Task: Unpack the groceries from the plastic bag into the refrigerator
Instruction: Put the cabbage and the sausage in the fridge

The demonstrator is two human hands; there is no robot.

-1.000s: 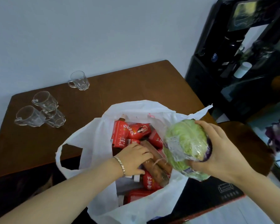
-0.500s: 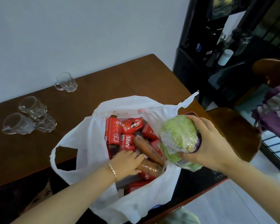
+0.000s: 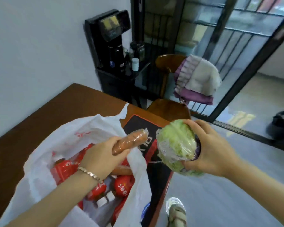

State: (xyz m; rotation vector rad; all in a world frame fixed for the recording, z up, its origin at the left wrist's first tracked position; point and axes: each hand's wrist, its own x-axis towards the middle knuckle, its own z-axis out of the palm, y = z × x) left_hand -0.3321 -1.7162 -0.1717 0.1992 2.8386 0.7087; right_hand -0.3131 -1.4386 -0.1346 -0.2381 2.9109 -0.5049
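The left hand has its grip closed round the film-wrapped orange carrot, just over the white plastic bag. The carrot's long axis points up-right at the wrapped pale-green cabbage, clutched in the right hand. Refrigerator out of view.

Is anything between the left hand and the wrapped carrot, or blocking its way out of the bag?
Nothing visible. The left hand grips the wrapped carrot, its free end above the plastic bag's rim. The refrigerator is out of view, so that path is unknown.

Brown wooden table against a pale wall. Black dispenser stand, cloth-draped chair and barred glass door behind; grey floor.
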